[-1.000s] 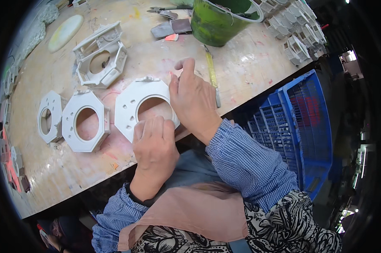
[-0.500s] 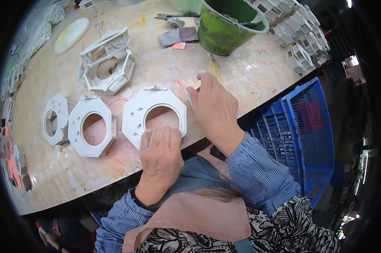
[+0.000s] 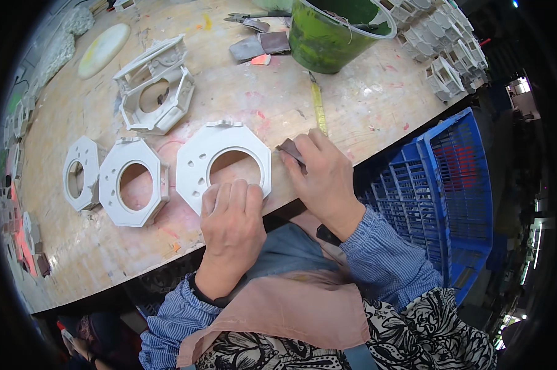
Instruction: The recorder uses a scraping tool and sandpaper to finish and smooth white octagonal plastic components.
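Though apart from hands point(image 3: 234, 213), grn bucket point(image 3: 318, 43) w/ dk item point(image 3: 368, 26) inside

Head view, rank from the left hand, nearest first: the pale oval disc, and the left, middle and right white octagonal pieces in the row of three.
1. Right white octagonal piece: touching the left hand, at its lower edge.
2. Middle white octagonal piece: just left of that one.
3. Left white octagonal piece: at the row's left end.
4. Pale oval disc: toward the upper left, farthest.
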`<state>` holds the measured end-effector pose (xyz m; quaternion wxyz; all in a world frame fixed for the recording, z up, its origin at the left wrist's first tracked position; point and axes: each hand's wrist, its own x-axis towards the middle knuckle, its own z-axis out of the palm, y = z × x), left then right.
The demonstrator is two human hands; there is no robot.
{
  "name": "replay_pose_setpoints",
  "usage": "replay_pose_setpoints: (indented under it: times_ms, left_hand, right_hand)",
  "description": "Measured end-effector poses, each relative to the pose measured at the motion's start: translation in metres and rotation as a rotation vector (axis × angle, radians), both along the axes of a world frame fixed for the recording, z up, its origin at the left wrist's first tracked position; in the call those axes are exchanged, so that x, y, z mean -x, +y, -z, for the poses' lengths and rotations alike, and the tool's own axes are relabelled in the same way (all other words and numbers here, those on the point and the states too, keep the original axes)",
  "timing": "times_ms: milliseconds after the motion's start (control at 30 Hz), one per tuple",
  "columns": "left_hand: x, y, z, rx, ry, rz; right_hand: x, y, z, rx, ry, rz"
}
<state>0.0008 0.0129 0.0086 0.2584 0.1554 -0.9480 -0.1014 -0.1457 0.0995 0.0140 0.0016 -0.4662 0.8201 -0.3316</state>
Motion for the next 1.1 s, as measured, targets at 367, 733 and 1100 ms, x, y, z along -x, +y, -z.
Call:
replay_pose_setpoints:
  times_ms: [367, 733, 1100]
  left_hand:
    - [0.001, 0.002, -0.002, -0.026, 0.003, 0.003]
    - [0.0, 0.0, 0.001, -0.033, 0.018, -0.003]
    - [-0.004, 0.002, -0.026, -0.423, 0.175, 0.056]
  right_hand:
    - [-0.02, -0.002, -0.016, 0.224, -0.575, 0.057]
    - [-0.031, 0.002, -0.035, 0.105, -1.049, 0.148]
    - [0.002, 0.024, -0.041, -0.088, -0.822, -0.195]
